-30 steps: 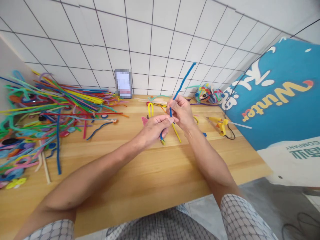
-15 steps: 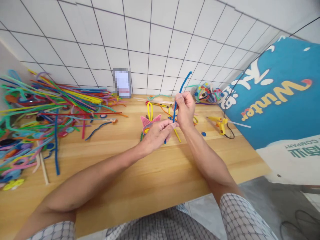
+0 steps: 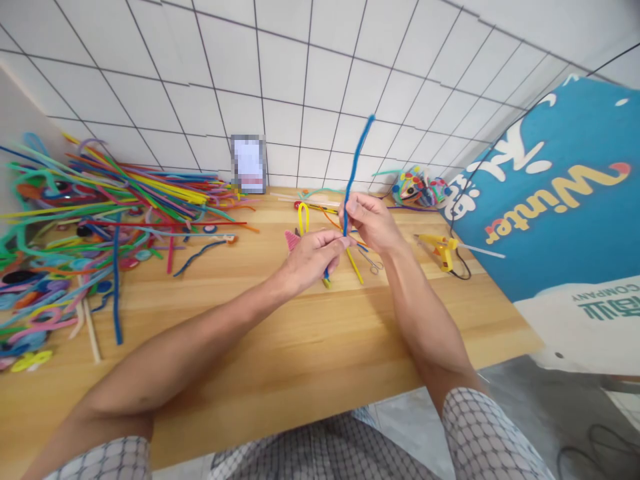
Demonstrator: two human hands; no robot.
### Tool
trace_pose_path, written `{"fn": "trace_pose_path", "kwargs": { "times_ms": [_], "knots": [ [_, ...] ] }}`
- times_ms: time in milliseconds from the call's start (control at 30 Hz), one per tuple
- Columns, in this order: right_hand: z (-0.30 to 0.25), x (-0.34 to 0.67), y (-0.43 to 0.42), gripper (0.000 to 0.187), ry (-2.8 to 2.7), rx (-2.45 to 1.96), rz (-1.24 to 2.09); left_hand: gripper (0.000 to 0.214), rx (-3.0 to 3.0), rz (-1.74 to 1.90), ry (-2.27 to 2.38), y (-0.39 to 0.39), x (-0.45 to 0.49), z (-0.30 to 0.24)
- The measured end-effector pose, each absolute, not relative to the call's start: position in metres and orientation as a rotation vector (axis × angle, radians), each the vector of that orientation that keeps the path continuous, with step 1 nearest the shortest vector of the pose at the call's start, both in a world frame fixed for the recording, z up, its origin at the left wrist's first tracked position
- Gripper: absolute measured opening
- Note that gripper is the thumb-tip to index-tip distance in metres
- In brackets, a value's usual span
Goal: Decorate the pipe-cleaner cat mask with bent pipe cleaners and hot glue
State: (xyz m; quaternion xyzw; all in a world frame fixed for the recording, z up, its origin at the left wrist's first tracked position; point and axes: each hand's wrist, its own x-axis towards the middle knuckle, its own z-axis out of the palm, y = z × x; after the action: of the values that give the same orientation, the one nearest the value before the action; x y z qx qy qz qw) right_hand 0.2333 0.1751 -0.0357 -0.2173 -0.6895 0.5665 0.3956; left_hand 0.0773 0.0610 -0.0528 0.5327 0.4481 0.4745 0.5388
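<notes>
A blue pipe cleaner [image 3: 356,157] rises from between my hands, its free end pointing up toward the wall. My left hand [image 3: 315,259] pinches it low down, and a short blue and yellow end shows below the fingers. Higher on the same stem, my right hand [image 3: 369,220] grips it between thumb and fingers. Behind my left hand is a pink craft piece [image 3: 291,240], mostly covered, with a yellow loop [image 3: 303,217] standing at its top. A yellow pipe cleaner [image 3: 355,267] and small scissors [image 3: 375,267] lie just beyond my hands.
A big heap of coloured pipe cleaners [image 3: 165,193] fills the table's left side. A phone [image 3: 249,164] leans on the tiled wall. To the right are a yellow glue gun [image 3: 440,248] with its cord, a decorated craft piece [image 3: 415,188] and a blue printed board [image 3: 565,193].
My right hand has slid down the blue pipe cleaner, leaving more of it upright above the fingers. The scissors have come into sight. The view has shifted slightly.
</notes>
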Motion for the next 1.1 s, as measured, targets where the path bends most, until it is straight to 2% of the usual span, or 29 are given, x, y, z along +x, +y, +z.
{"fn": "trace_pose_path", "kwargs": {
  "times_ms": [667, 800, 967, 1100],
  "knots": [
    [-0.041, 0.217, 0.169, 0.072, -1.579, -0.581, 1.345, 0.038, 1.413, 1.223, 1.195, 0.064, 0.072, -0.058],
    [-0.034, 0.224, 0.171, 0.071, -1.473, -0.591, 1.303, 0.031, 1.169, 1.244, 1.072, 0.065, 0.073, -0.051],
    [-0.026, 0.233, 0.174, 0.068, -1.457, -0.594, 1.288, 0.008, 0.920, 1.247, 0.894, 0.069, 0.075, -0.050],
    [-0.026, 0.234, 0.176, 0.067, -1.425, -0.560, 1.265, 0.017, 0.988, 1.213, 0.885, 0.068, 0.075, -0.055]
  ]
}}
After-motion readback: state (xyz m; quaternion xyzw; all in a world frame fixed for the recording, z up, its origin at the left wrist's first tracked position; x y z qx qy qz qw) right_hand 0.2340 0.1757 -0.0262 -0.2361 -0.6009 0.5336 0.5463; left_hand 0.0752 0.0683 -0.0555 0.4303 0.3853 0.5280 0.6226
